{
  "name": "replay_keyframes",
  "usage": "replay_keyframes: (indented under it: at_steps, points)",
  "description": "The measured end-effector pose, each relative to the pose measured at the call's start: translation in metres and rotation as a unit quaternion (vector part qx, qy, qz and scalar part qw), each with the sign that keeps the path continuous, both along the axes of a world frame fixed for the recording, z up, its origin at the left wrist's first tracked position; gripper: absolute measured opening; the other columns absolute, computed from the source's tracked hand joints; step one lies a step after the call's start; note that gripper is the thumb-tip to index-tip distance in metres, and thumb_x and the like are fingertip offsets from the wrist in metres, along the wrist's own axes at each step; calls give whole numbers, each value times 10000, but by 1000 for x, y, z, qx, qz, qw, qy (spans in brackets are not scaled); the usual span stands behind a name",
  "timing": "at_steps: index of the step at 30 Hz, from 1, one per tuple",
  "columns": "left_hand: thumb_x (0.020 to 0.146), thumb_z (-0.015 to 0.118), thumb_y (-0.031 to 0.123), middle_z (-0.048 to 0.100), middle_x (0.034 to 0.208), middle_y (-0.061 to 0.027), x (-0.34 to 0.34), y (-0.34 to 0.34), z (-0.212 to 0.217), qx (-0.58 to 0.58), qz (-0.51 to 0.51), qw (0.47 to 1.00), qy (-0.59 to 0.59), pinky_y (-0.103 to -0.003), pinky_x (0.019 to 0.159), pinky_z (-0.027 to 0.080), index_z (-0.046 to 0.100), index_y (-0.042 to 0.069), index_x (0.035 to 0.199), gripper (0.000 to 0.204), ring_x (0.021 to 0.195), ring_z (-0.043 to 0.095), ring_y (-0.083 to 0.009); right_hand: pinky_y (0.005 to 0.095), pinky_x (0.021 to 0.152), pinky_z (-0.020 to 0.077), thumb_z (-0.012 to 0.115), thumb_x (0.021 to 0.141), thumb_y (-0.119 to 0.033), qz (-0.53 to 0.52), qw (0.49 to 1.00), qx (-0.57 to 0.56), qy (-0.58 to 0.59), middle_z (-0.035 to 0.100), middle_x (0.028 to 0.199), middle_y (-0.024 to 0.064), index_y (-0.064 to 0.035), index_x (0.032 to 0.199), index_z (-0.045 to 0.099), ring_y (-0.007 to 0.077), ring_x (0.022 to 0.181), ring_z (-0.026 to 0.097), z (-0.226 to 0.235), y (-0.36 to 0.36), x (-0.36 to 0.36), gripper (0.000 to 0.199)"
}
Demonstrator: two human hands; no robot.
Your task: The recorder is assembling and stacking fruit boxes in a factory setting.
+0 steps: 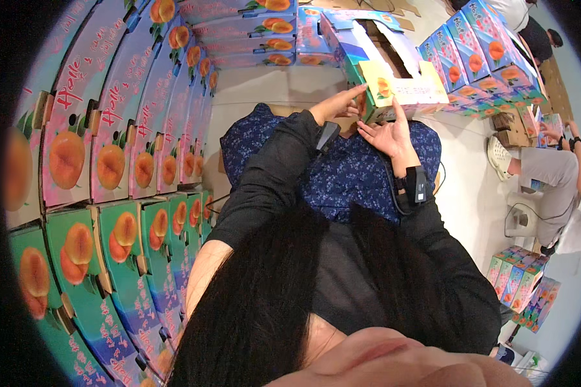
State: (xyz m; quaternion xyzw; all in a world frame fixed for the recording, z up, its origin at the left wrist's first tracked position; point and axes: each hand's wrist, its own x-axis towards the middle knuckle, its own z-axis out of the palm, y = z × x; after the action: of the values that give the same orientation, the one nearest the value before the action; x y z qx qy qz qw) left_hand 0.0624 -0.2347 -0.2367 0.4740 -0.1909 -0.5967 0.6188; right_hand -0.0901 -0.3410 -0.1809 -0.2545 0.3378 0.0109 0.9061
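Both hands are on a half-formed fruit carton point(394, 71), a colourful cardboard box printed with peaches that rests on the person's lap above a dark blue patterned skirt point(348, 174). The left hand point(339, 103) has its grip laid along the carton's near left edge, fingers extended and pressed flat on the cardboard rather than curled round it, apparently to steady that side. The right hand point(388, 137) is spread with its palm up, fingertips touching the underside of the pale front flap point(403, 87); its grip is apart, not clamped on anything, which looks like support for the flap while it is being bent. The carton is tilted with its open top away from the person, so the flaps face the hands. Each wrist carries a dark band point(418, 185). To the left, finished cartons point(110, 161) stand in tight rows on edge, and more are stacked beyond on the right point(478, 51). Another person sits on the floor point(458, 193) at the right among small piles of boxes point(519, 277).
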Motion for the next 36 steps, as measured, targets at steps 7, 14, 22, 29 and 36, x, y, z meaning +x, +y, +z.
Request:
replay_keyframes:
  at_steps: [7, 14, 22, 29, 36]
  points:
    - [825, 565, 550, 578, 1109, -85, -13, -7, -16, -4, -17, 996, -92, -311, 900, 415, 482, 76, 1223, 624, 1021, 548, -166, 408, 924, 378, 651, 721, -548, -38, 998, -57, -3, 450, 1158, 97, -90, 1289, 380, 269, 1023, 441, -21, 1, 0, 778]
    - [911, 498, 422, 597, 1103, -79, 1, -11, -28, -67, -49, 995, -51, -281, 898, 419, 466, 74, 1230, 473, 1041, 564, -163, 349, 674, 478, 603, 734, -529, -130, 991, -30, 24, 496, 1146, 141, -78, 1217, 453, 296, 810, 569, 5, -6, 5, 678]
    - [928, 502, 324, 519, 1260, -102, -14, -6, 23, -180, -118, 976, -41, -298, 960, 384, 188, 74, 1435, 647, 1145, 507, -184, 322, 582, 441, 633, 668, -592, -94, 995, 40, -10, 474, 1162, 249, -4, 1297, 343, 331, 857, 573, 61, -37, -40, 909]
    - [874, 596, 300, 548, 1237, -99, 6, 3, 44, -191, -156, 961, -126, -280, 929, 400, 268, 47, 1403, 672, 1122, 512, -152, 287, 510, 414, 570, 713, -597, -70, 997, -35, -28, 470, 1153, 292, 6, 1294, 350, 313, 804, 576, 76, -36, -60, 866]
    - [799, 505, 648, 510, 1251, -178, 16, 14, 59, -24, -64, 997, -25, -349, 1004, 314, 369, -9, 1320, 849, 1136, 484, -219, 259, 453, 421, 476, 841, -412, -172, 943, -282, 48, 626, 1026, 133, -21, 1193, 471, 297, 779, 648, 68, -14, -82, 526]
